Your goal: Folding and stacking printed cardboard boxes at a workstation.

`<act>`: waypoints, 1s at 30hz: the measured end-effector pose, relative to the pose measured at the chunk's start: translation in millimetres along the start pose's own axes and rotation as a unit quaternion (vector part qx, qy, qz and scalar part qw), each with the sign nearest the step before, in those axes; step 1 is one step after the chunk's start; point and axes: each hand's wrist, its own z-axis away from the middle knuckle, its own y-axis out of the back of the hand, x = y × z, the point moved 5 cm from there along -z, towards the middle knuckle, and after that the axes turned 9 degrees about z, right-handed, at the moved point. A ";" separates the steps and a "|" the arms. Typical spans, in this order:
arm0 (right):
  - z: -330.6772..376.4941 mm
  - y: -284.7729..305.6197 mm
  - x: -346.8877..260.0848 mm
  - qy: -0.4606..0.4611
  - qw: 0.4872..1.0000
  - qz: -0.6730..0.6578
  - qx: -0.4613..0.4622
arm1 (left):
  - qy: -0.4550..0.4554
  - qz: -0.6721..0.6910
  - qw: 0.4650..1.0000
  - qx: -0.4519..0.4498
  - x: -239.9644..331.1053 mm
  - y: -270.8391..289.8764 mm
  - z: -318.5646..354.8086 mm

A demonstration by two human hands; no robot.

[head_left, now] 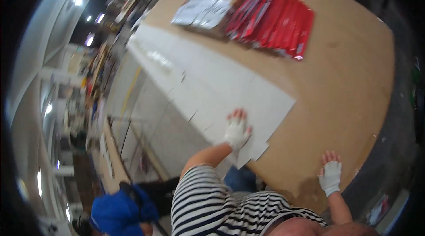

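On the near right of the brown table (349, 76), right hand (330, 175) in fingerless white glove, fingers extended, nothing held. Left and a little beyond, left hand (238, 133), gloved alike, laid flat and wide on the white sheet (252, 87), gripping nothing. Sheet lies along the table's left side, near end by that hand, the rest running away lengthwise. Judged light, thin, bendy; glare on its far part hints at a slick face, apt to slide under a palm. Dark marks near the left edge, perhaps slits: likely tear starts. Better hold: near right corner or plain right edge, hands spread against sagging. Beyond, red packets (283, 25) side by side, shiny wrap; beside them, leftward, silver-white bundle (206, 5), contents cannot be told
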 end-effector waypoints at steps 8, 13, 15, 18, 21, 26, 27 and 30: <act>4.6 -23.8 -1.5 -0.065 0.995 0.043 0.069 | -0.008 0.029 0.999 0.042 -22.3 -17.0 22.7; -40.3 -18.9 -123.8 0.044 0.980 -0.052 0.187 | -0.060 0.034 0.995 0.079 -14.6 -17.8 20.2; -66.6 -5.2 -213.0 0.159 0.963 -0.126 0.180 | -0.057 0.041 0.996 0.056 -20.9 -22.5 19.4; -82.4 7.6 -286.0 0.151 0.969 -0.063 0.185 | -0.085 0.080 0.993 0.036 -8.3 -22.6 8.5; -99.0 4.4 -309.0 0.158 0.969 0.013 0.192 | -0.113 0.160 0.981 -0.004 -22.1 -5.9 5.3; -99.0 -15.1 -305.5 0.145 0.972 0.010 0.184 | -0.200 0.182 0.963 0.017 -98.9 34.4 0.5; -100.0 -14.5 -303.2 0.140 0.976 -0.015 0.168 | -0.190 0.157 0.969 -0.022 -115.5 48.6 0.1; -105.3 1.4 -304.5 0.131 0.978 -0.092 0.135 | -0.168 0.072 0.975 -0.124 -154.8 74.9 12.1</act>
